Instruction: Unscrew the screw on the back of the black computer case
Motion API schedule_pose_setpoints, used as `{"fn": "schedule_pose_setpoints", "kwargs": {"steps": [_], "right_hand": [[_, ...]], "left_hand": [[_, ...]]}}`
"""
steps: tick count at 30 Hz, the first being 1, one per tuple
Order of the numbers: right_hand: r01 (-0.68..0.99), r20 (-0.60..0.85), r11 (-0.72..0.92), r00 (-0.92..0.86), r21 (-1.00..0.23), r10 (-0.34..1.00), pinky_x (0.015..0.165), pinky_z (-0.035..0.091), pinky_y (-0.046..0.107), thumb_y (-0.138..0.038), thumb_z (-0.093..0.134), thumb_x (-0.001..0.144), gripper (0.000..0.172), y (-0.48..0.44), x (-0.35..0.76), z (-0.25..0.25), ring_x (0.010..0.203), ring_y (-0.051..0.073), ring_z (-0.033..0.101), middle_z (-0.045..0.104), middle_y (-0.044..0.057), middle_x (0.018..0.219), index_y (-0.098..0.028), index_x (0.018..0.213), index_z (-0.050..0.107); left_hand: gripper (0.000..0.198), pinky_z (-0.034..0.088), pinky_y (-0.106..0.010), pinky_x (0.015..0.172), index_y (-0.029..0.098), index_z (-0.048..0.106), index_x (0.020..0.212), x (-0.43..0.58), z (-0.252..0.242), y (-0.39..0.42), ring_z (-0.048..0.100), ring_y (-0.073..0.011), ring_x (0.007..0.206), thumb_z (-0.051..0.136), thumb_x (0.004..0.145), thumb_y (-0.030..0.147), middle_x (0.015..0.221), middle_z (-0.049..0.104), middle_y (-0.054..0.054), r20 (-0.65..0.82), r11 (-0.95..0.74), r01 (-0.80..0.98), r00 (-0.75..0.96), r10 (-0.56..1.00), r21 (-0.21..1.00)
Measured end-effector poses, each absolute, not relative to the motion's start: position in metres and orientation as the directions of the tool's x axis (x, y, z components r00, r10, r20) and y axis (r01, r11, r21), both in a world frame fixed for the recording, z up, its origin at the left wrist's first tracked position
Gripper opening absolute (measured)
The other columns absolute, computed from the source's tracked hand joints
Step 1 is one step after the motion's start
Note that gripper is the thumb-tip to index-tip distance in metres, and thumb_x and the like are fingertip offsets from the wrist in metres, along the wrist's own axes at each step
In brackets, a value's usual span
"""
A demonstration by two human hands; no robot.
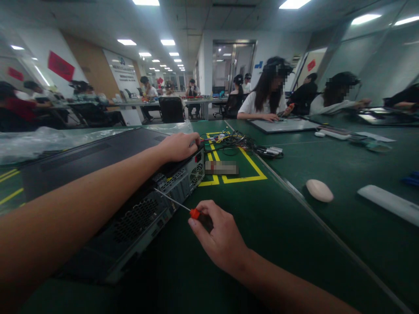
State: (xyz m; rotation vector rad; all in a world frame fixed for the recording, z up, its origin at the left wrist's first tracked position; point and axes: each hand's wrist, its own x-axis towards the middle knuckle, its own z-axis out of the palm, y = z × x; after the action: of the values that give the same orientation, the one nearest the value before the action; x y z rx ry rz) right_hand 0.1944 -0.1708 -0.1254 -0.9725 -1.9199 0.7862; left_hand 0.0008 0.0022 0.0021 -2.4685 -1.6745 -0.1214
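A black desktop computer case lies on its side on the green table, its back panel with vents and ports facing me. My left hand reaches across it, fingers curled over the far corner near the power supply fan; the fingertips are partly hidden. Between the thumb and fingers of my right hand is a screwdriver with an orange-red handle. Its thin shaft points left, and the tip meets the back panel near the slot covers. I cannot tell whether a screw is under the tip.
Tangled cables lie behind the case, near yellow tape lines. To the right are a pale computer mouse and a white bar-shaped object. Clear plastic wrap lies at left. A co-worker sits across the table at a flat panel.
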Motion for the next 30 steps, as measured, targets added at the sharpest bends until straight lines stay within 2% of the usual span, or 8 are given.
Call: {"fn": "schedule_pose_setpoints", "kwargs": {"steps": [30], "right_hand": [[0.342,0.379,0.495,-0.353,-0.799,0.855,0.069,0.048,0.032,-0.035,0.063,0.103,0.014,-0.1706,0.1941,-0.1248,0.075,0.019,0.066,0.071,0.002,0.089,-0.022,0.109,0.066]], "left_hand": [[0.041,0.053,-0.044,0.086,0.025,0.068,0.132,0.0005,0.0011,0.0021,0.073,-0.0343,0.104,0.044,0.100,0.033,0.112,0.078,-0.013,0.161,-0.369,0.926,0.377,0.912,-0.081]]}}
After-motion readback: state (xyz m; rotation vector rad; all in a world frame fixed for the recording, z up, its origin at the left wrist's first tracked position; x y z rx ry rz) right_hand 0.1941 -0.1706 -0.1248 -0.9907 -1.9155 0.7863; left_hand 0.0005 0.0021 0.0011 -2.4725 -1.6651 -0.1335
